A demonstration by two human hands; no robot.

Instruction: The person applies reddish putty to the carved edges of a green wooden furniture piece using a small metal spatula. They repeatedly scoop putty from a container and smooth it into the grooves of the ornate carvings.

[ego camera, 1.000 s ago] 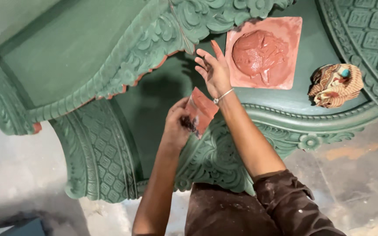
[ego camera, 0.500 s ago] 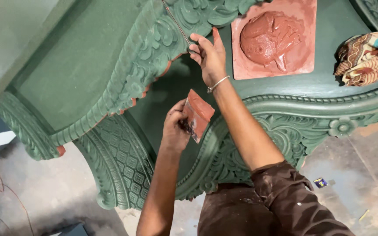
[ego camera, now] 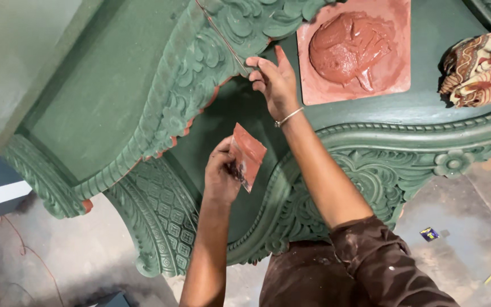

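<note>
— Dusty grey concrete floor (ego camera: 473,267) below, with a big green carved panel (ego camera: 115,108) filling most of the view: scrollwork borders, flat sunken fields, reddish undercoat peeking at the edges. Holding anything?

— Left hand (ego camera: 221,176) closed around a small reddish sheet (ego camera: 248,154), probably sandpaper, pinched at its lower edge between thumb and curled fingers, raised just over the dark green recess. Right hand (ego camera: 275,82) spread loosely, fingertips (ego camera: 255,61) touching the carved leaf border (ego camera: 200,85) where a thin wire or crack line (ego camera: 223,40) runs down. Grasping nothing, only resting on the relief.

— Feel of that sheet?

— Looks light, thin and bendable, already creased at one corner; gritty rather than slippery, so a light pinch should do. Best gripped near an edge or folded over a fingertip for the grooves. Tears easily if dragged over sharp carving, probably.

— And the panel?

— Judged heavy and rigid, with fine raised detail likely to chip; no lifting by the scrolls.

— Anything else around?

— Square terracotta-coloured relief plaque (ego camera: 354,50) lying on the green surface just past the right hand, and a bundled patterned cloth (ego camera: 478,68) well to the right. Small blue object (ego camera: 429,233) on the floor, too small to identify.
</note>
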